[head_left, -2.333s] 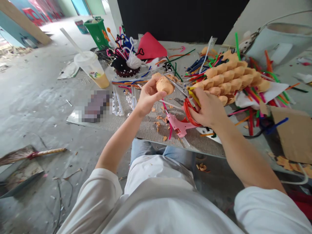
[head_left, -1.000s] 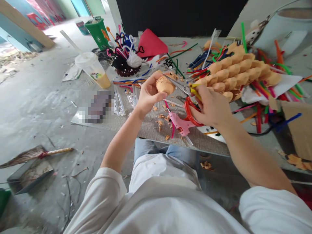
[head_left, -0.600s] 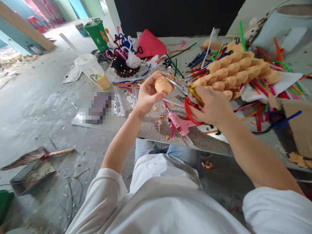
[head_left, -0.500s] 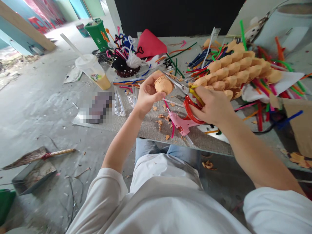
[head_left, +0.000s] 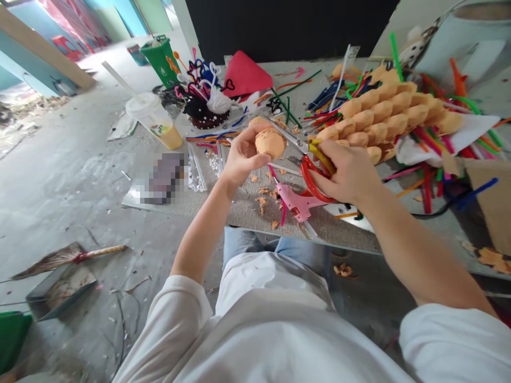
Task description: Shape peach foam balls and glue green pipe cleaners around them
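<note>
My left hand (head_left: 245, 158) is closed around a rounded, orange-tan cup (head_left: 270, 144) with a ragged edge, which looks like one cut from an egg tray. My right hand (head_left: 346, 173) grips scissors (head_left: 297, 140) with red and yellow handles. Their blades point up and left, beside the cup's upper right edge; I cannot tell whether they touch it. Below the hands, a pink glue gun (head_left: 297, 202) rests on the table among torn orange scraps (head_left: 262, 203). The orange-tan egg tray (head_left: 379, 119) lies beyond my right hand, on top of colourful pipe cleaners.
At the left of the table (head_left: 239, 211) stand a drink cup (head_left: 155, 122) with a straw and a dark decorated ornament (head_left: 205, 109). A blurred phone-like object (head_left: 165, 178) lies near the left edge. A large pale bucket (head_left: 465, 50) is at the back right.
The cup has turned a little in my left hand, so more of its rounded side faces me. The scissors have hardly moved. The whole view has shifted slightly.
</note>
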The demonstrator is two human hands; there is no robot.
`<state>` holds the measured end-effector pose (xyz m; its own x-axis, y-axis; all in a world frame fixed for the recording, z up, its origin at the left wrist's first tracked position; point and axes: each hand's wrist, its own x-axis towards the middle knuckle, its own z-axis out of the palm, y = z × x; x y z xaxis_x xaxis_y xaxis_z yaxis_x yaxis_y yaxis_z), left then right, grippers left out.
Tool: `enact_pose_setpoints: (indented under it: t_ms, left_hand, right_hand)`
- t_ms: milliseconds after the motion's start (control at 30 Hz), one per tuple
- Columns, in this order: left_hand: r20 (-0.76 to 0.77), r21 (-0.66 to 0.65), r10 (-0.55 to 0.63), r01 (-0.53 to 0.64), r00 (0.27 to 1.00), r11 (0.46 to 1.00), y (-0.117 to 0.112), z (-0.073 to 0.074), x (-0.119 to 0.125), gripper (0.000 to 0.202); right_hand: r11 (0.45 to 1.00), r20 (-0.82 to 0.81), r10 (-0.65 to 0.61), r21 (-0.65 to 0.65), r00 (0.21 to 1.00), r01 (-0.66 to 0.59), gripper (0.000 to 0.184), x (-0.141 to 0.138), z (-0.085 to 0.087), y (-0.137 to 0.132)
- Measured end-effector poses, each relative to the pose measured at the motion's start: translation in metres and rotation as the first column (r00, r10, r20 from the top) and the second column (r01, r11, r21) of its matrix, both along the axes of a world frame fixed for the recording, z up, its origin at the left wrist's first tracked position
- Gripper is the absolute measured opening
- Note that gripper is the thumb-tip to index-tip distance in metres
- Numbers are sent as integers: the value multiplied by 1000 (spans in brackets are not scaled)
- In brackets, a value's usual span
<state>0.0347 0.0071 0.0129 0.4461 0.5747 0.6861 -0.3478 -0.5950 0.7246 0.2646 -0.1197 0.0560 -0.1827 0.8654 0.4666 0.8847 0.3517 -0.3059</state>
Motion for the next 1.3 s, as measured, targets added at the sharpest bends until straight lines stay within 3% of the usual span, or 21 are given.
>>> enact_pose_setpoints:
  t_ms: [133, 233, 433, 667, 800, 967, 1133, 1300]
  left_hand:
    - [14, -16, 4, -3, 1000, 1000, 1, -2, 0, 74]
    - [-2, 11, -21, 21, 1000, 1000, 5, -4, 0, 73]
    - [8, 147, 39, -39, 999, 988, 11, -7, 2, 78]
    - [-58, 239, 233, -213, 971, 947, -5, -3, 1, 79]
    - [-62, 289, 244, -217, 968, 932, -9, -3, 3, 77]
    - [-68, 289, 160, -134, 985, 948, -10, -1, 4, 72]
    - [-44, 282, 155, -136, 987, 950, 0, -7, 4, 82]
    - [-28, 250, 189, -176, 982, 952, 5, -10, 4, 91]
  right_hand:
    - [999, -225, 43, 37, 974, -36, 38, -1, 5, 2]
    - [997, -304, -76, -38, 950, 68, 38, 0, 9, 2]
    - [976, -149, -206, -103, 967, 192, 24, 5, 5, 6]
    - [939, -77, -342, -57, 937, 338, 39, 16, -12, 20]
    - [944, -116, -326, -87, 938, 317, 41, 18, -9, 19]
    - [973, -122, -233, -31, 965, 231, 32, 14, -2, 12]
    - [979, -48, -196, 39, 979, 198, 42, 14, -4, 10]
    - [970, -46, -243, 21, 969, 244, 38, 12, -2, 9]
